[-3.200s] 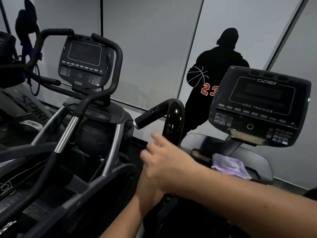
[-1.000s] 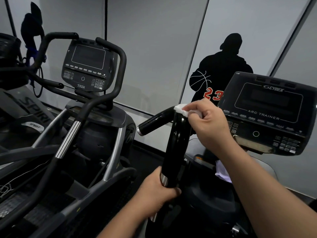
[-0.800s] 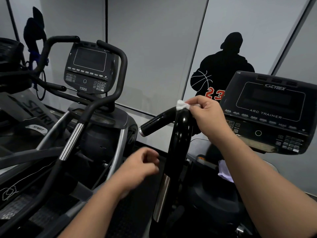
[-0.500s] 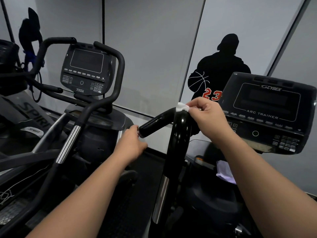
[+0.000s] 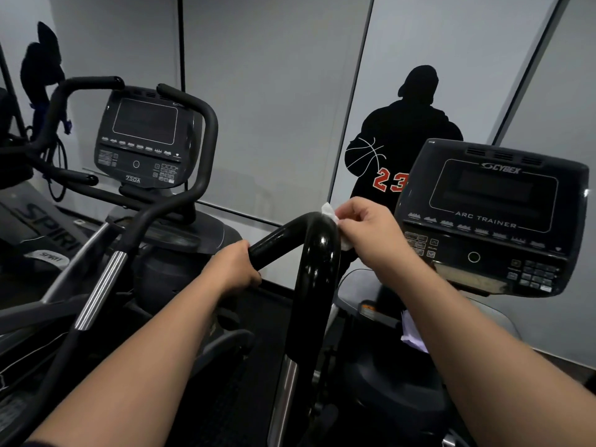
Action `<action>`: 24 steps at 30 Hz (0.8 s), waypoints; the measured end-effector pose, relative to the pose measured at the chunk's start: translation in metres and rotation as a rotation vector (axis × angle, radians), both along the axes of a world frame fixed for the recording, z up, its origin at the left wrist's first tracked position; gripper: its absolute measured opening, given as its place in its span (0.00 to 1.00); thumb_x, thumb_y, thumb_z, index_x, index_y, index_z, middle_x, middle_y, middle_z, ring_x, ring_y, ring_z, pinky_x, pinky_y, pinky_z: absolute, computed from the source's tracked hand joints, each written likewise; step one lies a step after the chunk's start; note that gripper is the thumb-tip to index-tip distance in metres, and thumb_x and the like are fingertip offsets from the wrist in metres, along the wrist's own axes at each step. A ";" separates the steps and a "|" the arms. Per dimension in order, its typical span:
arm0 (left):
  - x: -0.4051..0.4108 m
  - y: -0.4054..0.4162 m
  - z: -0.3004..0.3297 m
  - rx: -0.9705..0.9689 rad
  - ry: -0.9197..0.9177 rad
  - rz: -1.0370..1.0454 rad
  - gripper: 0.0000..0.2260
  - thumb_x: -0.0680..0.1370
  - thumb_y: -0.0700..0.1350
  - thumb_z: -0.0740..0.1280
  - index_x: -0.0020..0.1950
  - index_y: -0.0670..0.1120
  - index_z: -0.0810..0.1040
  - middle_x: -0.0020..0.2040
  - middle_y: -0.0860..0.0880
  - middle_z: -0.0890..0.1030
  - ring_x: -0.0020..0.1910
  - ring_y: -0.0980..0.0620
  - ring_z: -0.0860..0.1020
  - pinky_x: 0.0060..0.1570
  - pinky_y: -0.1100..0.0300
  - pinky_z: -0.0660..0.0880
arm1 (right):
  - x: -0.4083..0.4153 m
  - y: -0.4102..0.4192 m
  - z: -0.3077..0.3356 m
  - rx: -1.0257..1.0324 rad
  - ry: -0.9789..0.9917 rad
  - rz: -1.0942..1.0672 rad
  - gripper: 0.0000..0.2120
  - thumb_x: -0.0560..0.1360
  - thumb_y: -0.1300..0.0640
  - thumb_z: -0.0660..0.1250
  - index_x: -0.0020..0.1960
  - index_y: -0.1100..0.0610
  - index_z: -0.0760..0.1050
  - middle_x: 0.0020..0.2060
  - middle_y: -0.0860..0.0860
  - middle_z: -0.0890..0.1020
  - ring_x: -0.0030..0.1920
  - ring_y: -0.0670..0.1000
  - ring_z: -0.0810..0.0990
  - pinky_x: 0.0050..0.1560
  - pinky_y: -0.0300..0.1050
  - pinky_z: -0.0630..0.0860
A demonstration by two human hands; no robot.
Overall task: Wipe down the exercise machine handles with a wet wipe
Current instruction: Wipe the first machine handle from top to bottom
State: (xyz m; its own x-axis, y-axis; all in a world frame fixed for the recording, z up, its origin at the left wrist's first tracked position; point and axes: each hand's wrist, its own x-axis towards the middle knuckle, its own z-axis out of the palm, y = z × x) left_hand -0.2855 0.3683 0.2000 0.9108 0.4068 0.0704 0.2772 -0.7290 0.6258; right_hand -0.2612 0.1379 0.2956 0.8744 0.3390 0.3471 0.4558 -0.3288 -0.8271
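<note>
A glossy black curved handle (image 5: 314, 269) of the arc trainer rises in the middle of the view and bends over to the left. My right hand (image 5: 371, 235) pinches a small white wet wipe (image 5: 330, 211) against the top right of the bend. My left hand (image 5: 233, 269) is wrapped around the short end of the handle that points down and left. Below the black grip the handle's stem turns to bare metal.
The arc trainer's console (image 5: 493, 217) stands at the right, with a purple-white wipe packet (image 5: 412, 333) on the tray under it. A second machine with a console (image 5: 145, 140) and black handlebars (image 5: 200, 130) fills the left. A grey wall with a basketball-player silhouette (image 5: 403, 133) is behind.
My left hand let go of the handle's lower stem, rose, and closed around the handle's short left end. My right hand has kept the wipe at the top of the bend.
</note>
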 end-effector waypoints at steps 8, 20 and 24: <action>0.003 0.002 0.002 0.042 0.022 -0.011 0.13 0.66 0.41 0.71 0.49 0.47 0.76 0.40 0.46 0.81 0.40 0.46 0.81 0.35 0.58 0.73 | -0.007 0.017 -0.027 0.515 0.133 0.013 0.05 0.77 0.67 0.67 0.44 0.60 0.79 0.32 0.49 0.79 0.32 0.47 0.75 0.34 0.43 0.74; 0.000 0.001 -0.003 0.051 0.003 -0.003 0.11 0.65 0.40 0.68 0.47 0.48 0.75 0.41 0.46 0.82 0.42 0.44 0.81 0.40 0.55 0.77 | 0.002 0.033 -0.039 0.695 0.309 -0.002 0.13 0.76 0.72 0.61 0.39 0.57 0.76 0.27 0.49 0.77 0.29 0.48 0.74 0.33 0.44 0.71; 0.001 0.004 -0.005 0.032 0.003 -0.009 0.13 0.64 0.41 0.68 0.48 0.49 0.76 0.41 0.46 0.82 0.42 0.45 0.82 0.42 0.53 0.81 | -0.005 0.021 -0.029 0.753 0.233 0.107 0.11 0.76 0.70 0.63 0.40 0.58 0.79 0.32 0.52 0.78 0.32 0.49 0.76 0.33 0.41 0.74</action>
